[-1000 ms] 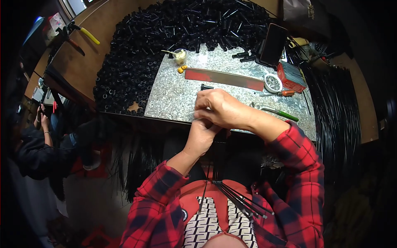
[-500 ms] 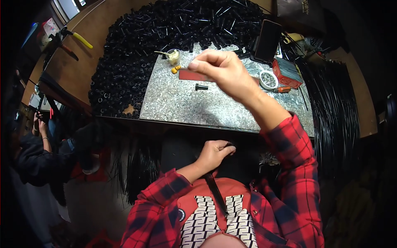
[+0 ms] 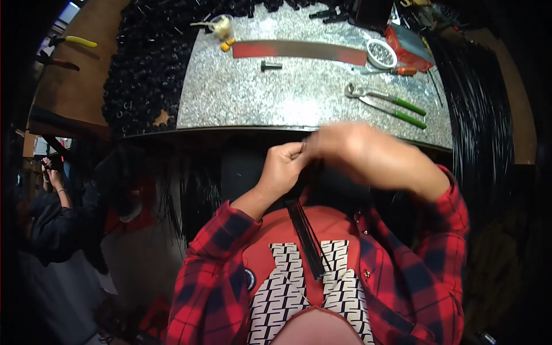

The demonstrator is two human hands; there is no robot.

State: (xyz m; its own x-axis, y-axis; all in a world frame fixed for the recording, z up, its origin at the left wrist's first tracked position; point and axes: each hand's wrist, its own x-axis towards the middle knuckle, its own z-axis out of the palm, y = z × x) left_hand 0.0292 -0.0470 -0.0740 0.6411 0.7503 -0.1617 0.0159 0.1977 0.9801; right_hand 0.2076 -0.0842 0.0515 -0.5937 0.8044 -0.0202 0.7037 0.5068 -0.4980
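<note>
My left hand (image 3: 280, 168) is closed in front of my lap, just below the table edge; what its fingers pinch is hidden. Right against its fingertips is my right hand (image 3: 342, 142), smeared by motion so that its fingers cannot be read. A bundle of thin black strips (image 3: 306, 238) slants down my chest from near my left wrist. On the speckled board (image 3: 253, 103) beyond my hands lies a short black bolt-like piece (image 3: 272, 66). Behind that piece stretches a long flat metal strip (image 3: 299, 52), reddish at its left end.
Green-handled pincers (image 3: 391, 106), an orange-handled screwdriver (image 3: 402, 71), a white bowl of small metal bits (image 3: 381, 53) and a red box (image 3: 408, 46) occupy the right side. Black parts (image 3: 144, 75) are heaped left; long black rods (image 3: 480, 103) hang right. Another person (image 3: 66, 215) sits at far left.
My right hand has come down from above the board to meet my left hand, uncovering the metal strip and pincers. The view has tilted downward, so the table sits higher.
</note>
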